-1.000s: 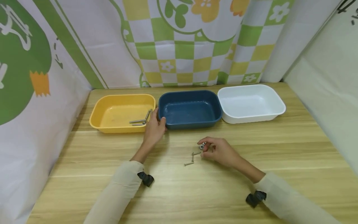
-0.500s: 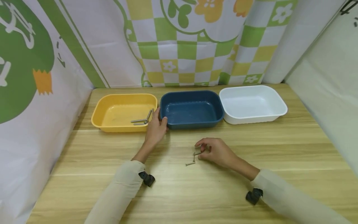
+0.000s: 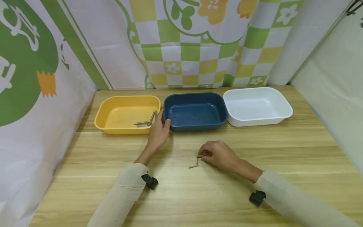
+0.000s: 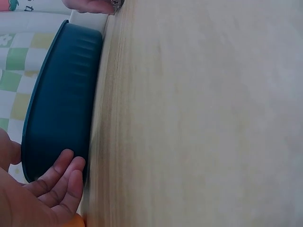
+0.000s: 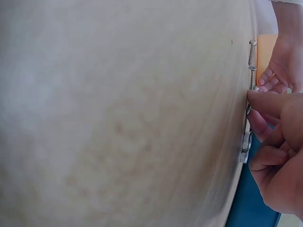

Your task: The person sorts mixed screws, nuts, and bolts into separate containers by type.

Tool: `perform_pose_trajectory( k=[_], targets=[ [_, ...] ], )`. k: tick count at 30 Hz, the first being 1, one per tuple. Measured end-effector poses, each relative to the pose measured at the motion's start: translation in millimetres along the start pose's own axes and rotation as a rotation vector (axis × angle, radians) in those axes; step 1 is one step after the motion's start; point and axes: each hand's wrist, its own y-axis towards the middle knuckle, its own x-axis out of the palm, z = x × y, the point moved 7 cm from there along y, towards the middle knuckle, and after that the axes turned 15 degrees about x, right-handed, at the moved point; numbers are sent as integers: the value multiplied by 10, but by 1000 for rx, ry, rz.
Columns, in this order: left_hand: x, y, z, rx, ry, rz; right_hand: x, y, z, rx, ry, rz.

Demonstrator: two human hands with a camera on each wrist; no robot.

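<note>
The right hand (image 3: 219, 154) works over the wood-grain tabletop (image 3: 175, 195), its thumb and index finger closed in a pinch on a small metal screw (image 3: 199, 156); whether that screw is off the surface, I cannot tell. The other fingers curl in toward the palm. Just beside the fingertips lies a second screw (image 3: 197, 160), pointing toward the person, and near it a third screw (image 3: 194, 166) lies more crosswise. A cluster of metal nuts (image 5: 246, 144) sits close by the same hand, which hides it from the head view.

The left hand (image 3: 159, 130) grips the near left corner of the navy blue bin (image 3: 195, 127), fingers bent against its outer wall. It fills the gap beside the yellow bin (image 3: 124, 130) and covers part of that bin's front corner, where several long bolts (image 3: 143, 122) lie crossed. The white bin (image 3: 259, 122) stands at the right end of the row, close against the blue one. Behind the bins hangs a green, yellow and white checked cloth (image 3: 190, 50).
</note>
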Motion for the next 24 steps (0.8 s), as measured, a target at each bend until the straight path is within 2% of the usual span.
perform_pose_trajectory(
  k=[6, 14, 18, 24],
  targets=[
    [7, -2, 6, 0, 1, 2, 16, -5, -13, -9, 14, -28],
    [6, -2, 15, -8, 3, 2, -2, -9, -58, -34, -28, -10],
    [14, 3, 6, -15, 24, -9, -29, 5, -58, -24, -5, -7],
    [23, 11, -3, -28, 31, -20, -176, 60, -77, -31, 26, 51]
  ],
)
